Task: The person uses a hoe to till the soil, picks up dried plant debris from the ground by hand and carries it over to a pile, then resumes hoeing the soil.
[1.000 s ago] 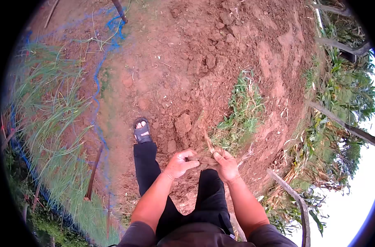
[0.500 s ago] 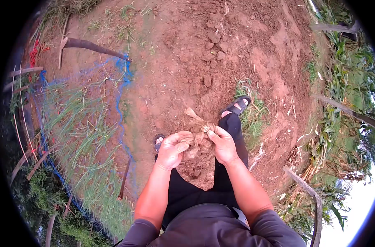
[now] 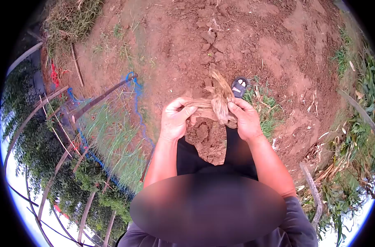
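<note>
A crumpled bundle of dry brown husk (image 3: 218, 106), papery like old corn leaf, is stretched between my two hands over the soil. My left hand (image 3: 176, 118) pinches its left end, thumb on top and fingers curled beneath. At the other side, my right hand (image 3: 245, 118) grips the right part between thumb and fingers. One loose end of the husk sticks up and away from me, and a paler folded piece hangs in the middle. The fingertips under the husk are partly hidden.
Reddish cracked soil (image 3: 187, 53) lies ahead. A sandalled foot (image 3: 239, 86) stands beside a grass tuft (image 3: 265, 109). To the left are a blue net (image 3: 139, 103), a wooden post (image 3: 103, 98) and tall grass (image 3: 113, 144). Corn plants (image 3: 352, 164) and a pole (image 3: 313, 193) line the right.
Both hands have moved up and to the right in view and farther apart. The husk, bunched earlier, is now spread out between them. The head view has shifted.
</note>
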### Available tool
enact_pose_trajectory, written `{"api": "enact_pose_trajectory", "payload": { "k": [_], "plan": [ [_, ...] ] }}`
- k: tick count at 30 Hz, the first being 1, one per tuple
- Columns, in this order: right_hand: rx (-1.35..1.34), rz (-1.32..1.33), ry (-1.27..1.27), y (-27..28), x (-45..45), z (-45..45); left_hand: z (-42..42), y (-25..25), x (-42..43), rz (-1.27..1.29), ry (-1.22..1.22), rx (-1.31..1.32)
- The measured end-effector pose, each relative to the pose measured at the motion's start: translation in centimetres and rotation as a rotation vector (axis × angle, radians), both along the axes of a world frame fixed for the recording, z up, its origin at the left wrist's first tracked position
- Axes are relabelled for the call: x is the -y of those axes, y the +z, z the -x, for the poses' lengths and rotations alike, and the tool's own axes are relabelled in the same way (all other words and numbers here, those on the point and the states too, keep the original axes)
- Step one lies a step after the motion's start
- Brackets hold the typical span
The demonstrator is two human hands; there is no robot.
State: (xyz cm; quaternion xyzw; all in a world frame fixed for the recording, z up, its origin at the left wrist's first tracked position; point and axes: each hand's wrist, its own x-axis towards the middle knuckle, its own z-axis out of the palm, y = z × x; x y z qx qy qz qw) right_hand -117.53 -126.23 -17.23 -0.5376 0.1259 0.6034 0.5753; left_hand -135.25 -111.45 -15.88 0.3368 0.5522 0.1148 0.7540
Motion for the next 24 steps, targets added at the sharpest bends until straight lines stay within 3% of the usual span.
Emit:
{"api": "enact_pose_trajectory", "payload": {
  "k": [3,5,7,9,10,11,12,13,15,17,19,20,21,22,24],
  "plan": [
    [0.034,0.05,-0.067,1.0,-1.8,-3.7,-4.7,0.7,-2.3,0.011,-0.011,-0.009],
    [0.05,0.105,-0.154,0.6,-3.8,-6.2,-7.3,1.5,-4.1,0.061,0.064,0.242],
    [-0.078,0.129,-0.151,0.5,-6.5,-8.2,-9.5,1.2,-5.9,0.074,0.017,0.192],
    [-0.194,0.194,-0.165,0.8,-8.8,-10.1,-12.0,0.8,-8.8,0.158,-0.025,0.384],
    [-0.232,0.239,-0.174,0.1,-9.7,-10.4,-12.6,-0.7,-9.9,0.184,-0.133,0.265],
    [-0.264,0.274,-0.18,-0.9,-11.0,-10.8,-13.3,-2.6,-10.7,0.177,-0.177,0.382],
    [-0.195,0.163,-0.105,-2.8,-11.3,-10.9,-14.4,-3.1,-12.2,0.251,-0.279,0.408],
    [-0.071,0.226,-0.109,-3.7,-12.8,-10.5,-15.4,-3.5,-13.5,0.335,-0.384,0.431],
    [0.192,0.361,-0.015,-6.9,-14.6,-9.6,-18.2,-5.8,-16.8,0.345,-0.568,0.014],
    [0.222,0.389,-0.012,-5.0,-18.7,-9.9,-18.6,-9.1,-19.2,0.416,-0.446,0.04],
    [0.405,0.471,0.323,-4.2,-21.2,-8.4,-18.7,-9.1,-21.3,0.352,-0.492,-0.053],
    [0.562,0.381,0.493,-3.4,-22.8,-7.8,-18.2,-9.8,-22.1,0.49,-0.513,-0.07],
    [0.722,0.279,0.654,-1.9,-25.5,-8.0,-16.6,-13.1,-20.3,0.396,-0.49,-0.149],
    [0.556,0.327,0.73,-1.0,-27.4,-8.3,-16.6,-13.6,-21.4,0.423,-0.503,-0.138],
    [0.883,0.307,0.842,-1.3,-29.3,-9.2,-15.7,-15.6,-22.4,0.472,-0.515,-0.119]
  ]
}}
